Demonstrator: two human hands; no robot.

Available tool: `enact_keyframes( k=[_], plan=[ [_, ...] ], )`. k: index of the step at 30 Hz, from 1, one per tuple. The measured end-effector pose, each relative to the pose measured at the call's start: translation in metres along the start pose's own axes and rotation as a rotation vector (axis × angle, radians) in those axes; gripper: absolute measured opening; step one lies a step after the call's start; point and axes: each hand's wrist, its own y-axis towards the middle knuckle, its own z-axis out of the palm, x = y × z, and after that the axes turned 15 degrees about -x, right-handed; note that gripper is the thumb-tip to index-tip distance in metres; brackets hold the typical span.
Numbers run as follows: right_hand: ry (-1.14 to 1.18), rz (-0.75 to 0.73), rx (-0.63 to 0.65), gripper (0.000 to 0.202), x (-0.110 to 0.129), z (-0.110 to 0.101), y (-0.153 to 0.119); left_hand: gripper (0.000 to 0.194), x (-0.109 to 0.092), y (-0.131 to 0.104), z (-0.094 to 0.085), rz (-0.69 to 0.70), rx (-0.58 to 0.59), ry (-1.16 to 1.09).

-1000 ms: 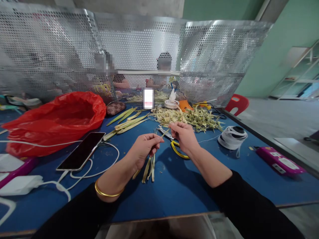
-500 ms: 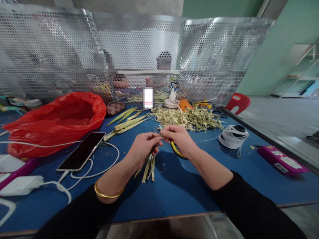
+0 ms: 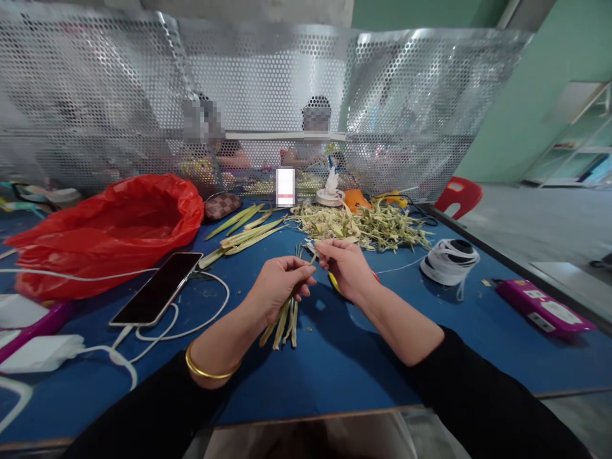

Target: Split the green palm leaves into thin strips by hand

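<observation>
Strip (image 3: 313,258), thin and greenish, ran between two bare hands on the worker's side of the pile (image 3: 358,226). Left hand (image 3: 281,284) pinched its lower end, thumb on forefinger, the other fingers curled. Right hand (image 3: 345,262) pinched the upper end at the fingertips; exact contact too small to make out. Farther from the pile, pale strips (image 3: 291,325) fanned out under the left hand; could not tell if it touched them. Yellow handle (image 3: 334,282) showed beside the right hand, nearer the worker than the pile. Spool (image 3: 447,262) sat right of the pile. My judgement: so slender a piece wanted a light pinch, both grips close together and in line, tension gentle enough not to split it.
</observation>
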Motion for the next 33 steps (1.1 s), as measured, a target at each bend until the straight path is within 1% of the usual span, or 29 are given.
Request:
enact_keyframes(
  k=[3,7,9,13,17,20,22,24,26,29,31,33],
  plan=[
    [0.043,0.007,-0.06,0.024,0.002,-0.001,0.002,0.018,0.001,0.0,0.001,-0.024,0.004,0.002],
    [0.002,-0.018,-0.058,0.023,0.007,-0.001,0.002,0.019,0.0,-0.001,0.0,-0.045,-0.005,-0.005],
    [-0.08,-0.04,-0.023,0.021,0.01,-0.002,0.001,0.02,-0.001,-0.001,-0.001,-0.043,-0.029,-0.01],
    [-0.23,-0.066,0.122,0.016,0.014,-0.003,-0.001,0.02,-0.003,-0.002,-0.001,-0.032,-0.059,-0.032],
    [-0.219,-0.062,0.199,0.008,0.016,-0.004,-0.003,0.02,-0.003,-0.001,-0.002,-0.056,-0.074,-0.066],
    [-0.212,-0.066,0.242,0.011,0.015,-0.004,-0.004,0.019,-0.003,-0.001,-0.002,-0.053,-0.079,-0.065],
    [-0.225,-0.104,0.237,0.012,0.014,-0.003,-0.005,0.02,-0.004,-0.002,-0.002,-0.033,-0.078,-0.057],
    [-0.225,-0.139,0.206,0.014,0.013,-0.002,-0.006,0.021,-0.004,-0.002,-0.002,-0.017,-0.077,-0.05],
    [-0.208,-0.124,0.169,0.015,0.013,-0.001,-0.006,0.021,-0.003,-0.002,-0.002,-0.024,-0.063,-0.048],
    [-0.177,-0.064,0.105,0.018,0.013,-0.001,-0.005,0.024,-0.001,-0.002,-0.001,-0.04,0.003,-0.065],
    [-0.184,-0.054,0.108,0.019,0.013,-0.001,-0.006,0.026,0.001,-0.001,0.0,-0.031,0.018,-0.085],
    [-0.223,-0.08,0.151,0.019,0.012,-0.001,-0.006,0.027,0.0,0.0,-0.002,-0.018,0.004,-0.081]
  ],
)
